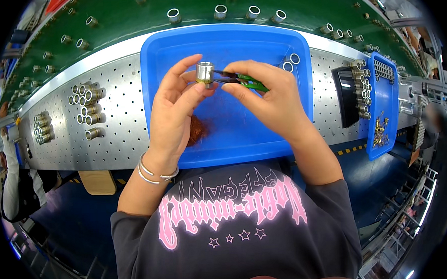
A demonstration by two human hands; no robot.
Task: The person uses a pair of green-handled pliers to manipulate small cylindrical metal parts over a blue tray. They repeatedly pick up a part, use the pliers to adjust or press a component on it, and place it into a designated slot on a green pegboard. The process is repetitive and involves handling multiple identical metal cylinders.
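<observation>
My left hand [173,104] pinches a shiny metal cylinder [205,73] between fingers and thumb, keeping it upright above the blue tray [244,151]. From the right, my right hand [269,94] is closed around green-handled pliers [253,83]. Their two dark prongs point at the cylinder's side; whether they touch it, I cannot tell. Beneath my left hand a reddish-brown loose heap [198,130] lies in the tray, partly hidden. Two metal rings [291,61] rest at the tray's right side.
Metal cylinders [86,103] stand grouped on the perforated metal bench [122,94] at left. Several more dot the green belt [196,4] beyond. At right are a black flat device [346,96], another row of cylinders [363,89] and a blue tray [379,149] holding small brass-coloured parts.
</observation>
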